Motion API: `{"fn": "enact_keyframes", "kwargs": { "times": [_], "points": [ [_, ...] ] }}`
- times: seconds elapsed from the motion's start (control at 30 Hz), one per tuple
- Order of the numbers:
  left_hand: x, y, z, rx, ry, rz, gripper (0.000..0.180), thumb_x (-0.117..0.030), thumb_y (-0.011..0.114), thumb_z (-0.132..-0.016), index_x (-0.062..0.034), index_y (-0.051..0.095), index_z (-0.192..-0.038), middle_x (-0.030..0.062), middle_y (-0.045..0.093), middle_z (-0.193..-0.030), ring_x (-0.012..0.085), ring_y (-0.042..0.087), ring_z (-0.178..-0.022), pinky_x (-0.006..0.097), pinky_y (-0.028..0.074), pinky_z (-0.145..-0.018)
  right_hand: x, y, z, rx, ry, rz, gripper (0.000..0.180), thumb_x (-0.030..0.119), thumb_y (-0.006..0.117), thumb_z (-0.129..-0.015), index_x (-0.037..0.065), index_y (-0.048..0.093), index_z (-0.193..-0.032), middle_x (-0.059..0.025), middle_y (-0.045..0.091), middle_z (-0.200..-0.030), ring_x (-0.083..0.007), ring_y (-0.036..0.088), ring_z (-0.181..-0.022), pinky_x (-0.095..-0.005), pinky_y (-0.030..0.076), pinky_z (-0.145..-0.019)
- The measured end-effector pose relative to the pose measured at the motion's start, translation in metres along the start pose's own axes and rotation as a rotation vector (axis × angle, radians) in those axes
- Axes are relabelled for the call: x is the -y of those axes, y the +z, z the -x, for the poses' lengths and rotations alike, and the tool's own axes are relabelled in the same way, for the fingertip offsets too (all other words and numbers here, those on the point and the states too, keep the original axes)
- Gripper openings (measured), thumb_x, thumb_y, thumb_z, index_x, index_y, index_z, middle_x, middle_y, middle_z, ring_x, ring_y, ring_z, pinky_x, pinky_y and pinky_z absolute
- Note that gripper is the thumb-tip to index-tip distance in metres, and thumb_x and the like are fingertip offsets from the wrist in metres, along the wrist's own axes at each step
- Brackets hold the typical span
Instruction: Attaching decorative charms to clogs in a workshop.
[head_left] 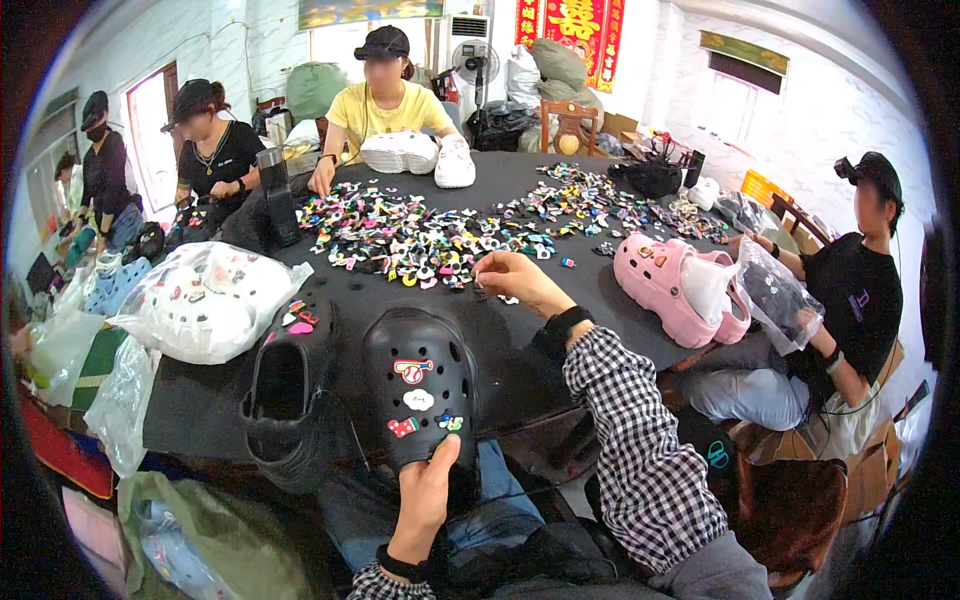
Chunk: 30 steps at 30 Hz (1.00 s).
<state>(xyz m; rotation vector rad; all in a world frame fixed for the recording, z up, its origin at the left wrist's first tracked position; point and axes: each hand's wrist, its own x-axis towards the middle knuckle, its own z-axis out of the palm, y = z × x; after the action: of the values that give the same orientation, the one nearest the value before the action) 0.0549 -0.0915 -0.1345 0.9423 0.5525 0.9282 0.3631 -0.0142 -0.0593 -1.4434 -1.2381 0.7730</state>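
Observation:
My left hand [425, 495] grips a black clog [415, 340] at its near end, with the thumb on top and the other fingers hidden beneath. Fixed in its holes are a baseball-and-bat charm [411, 371], a white cloud-shaped charm [418, 400], a red charm [402, 428] and a blue-green one [449, 423]. My right hand [525, 282] reaches forward to the near edge of a heap of colourful shoe charms [400, 232]. Its thumb and forefinger are pinched together; what lies between them is too small to make out.
A second black clog [285, 440] stands left of the held one, bearing several charms. Clogs in a clear bag [205, 320] lie further left. Pink clogs [655, 285] sit at the right. Across the table, a person in yellow [390, 110] sits behind white clogs [400, 152]; another person [860, 260] handles a plastic bag.

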Motion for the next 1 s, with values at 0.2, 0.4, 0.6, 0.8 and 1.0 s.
{"fn": "enact_keyframes", "kwargs": {
  "times": [0.2,0.4,0.6,0.8,1.0],
  "points": [
    [-0.005,0.001,0.003,0.019,0.002,-0.017,0.019,-0.012,0.063,-0.093,0.0006,0.064,-0.108,-0.0011,0.061,-0.105,0.0078,0.056,-0.092,0.026,0.045,-0.081,0.010,-0.005,0.007,0.190,-0.017,-0.454,0.020,0.003,0.059,-0.094,0.005,0.060,-0.114,0.0007,0.058,-0.112,-0.0050,0.057,-0.091,-0.0228,0.053,-0.086],
    [-0.004,0.005,0.004,0.040,0.015,0.007,0.019,-0.012,0.063,-0.093,0.0009,0.064,-0.107,-0.0017,0.061,-0.104,0.0074,0.055,-0.092,0.025,0.045,-0.081,0.010,-0.010,0.009,0.206,-0.020,-0.480,0.023,0.005,0.057,-0.095,0.006,0.059,-0.117,-0.0023,0.059,-0.121,-0.0091,0.059,-0.103,-0.0275,0.051,-0.095],
    [-0.007,0.007,0.004,0.042,0.008,-0.044,0.019,-0.014,0.062,-0.094,0.0011,0.064,-0.105,-0.0020,0.060,-0.103,0.0068,0.054,-0.091,0.024,0.044,-0.080,0.026,-0.005,0.017,0.154,-0.094,-0.297,0.026,0.010,0.065,-0.091,0.006,0.061,-0.116,0.0000,0.062,-0.117,-0.0042,0.060,-0.090,-0.0207,0.052,-0.083],
    [-0.008,0.005,0.003,0.002,-0.031,-0.085,0.018,-0.016,0.064,-0.093,0.0006,0.065,-0.100,-0.0045,0.059,-0.093,0.0044,0.052,-0.081,0.023,0.042,-0.071,0.072,0.028,0.071,0.214,-0.159,-0.137,0.018,0.006,0.067,-0.087,0.004,0.065,-0.105,-0.0060,0.061,-0.115,-0.0122,0.063,-0.096,-0.0266,0.052,-0.083],
    [-0.003,0.003,0.002,0.001,-0.056,-0.017,0.015,-0.012,0.063,-0.093,0.0000,0.065,-0.101,-0.0047,0.059,-0.093,0.0038,0.052,-0.081,0.022,0.042,-0.071,0.081,0.072,0.128,0.236,-0.417,0.221,0.013,0.004,0.070,-0.084,0.003,0.068,-0.097,-0.0059,0.065,-0.094,-0.0160,0.063,-0.090,-0.0302,0.050,-0.081]
  ]
}}
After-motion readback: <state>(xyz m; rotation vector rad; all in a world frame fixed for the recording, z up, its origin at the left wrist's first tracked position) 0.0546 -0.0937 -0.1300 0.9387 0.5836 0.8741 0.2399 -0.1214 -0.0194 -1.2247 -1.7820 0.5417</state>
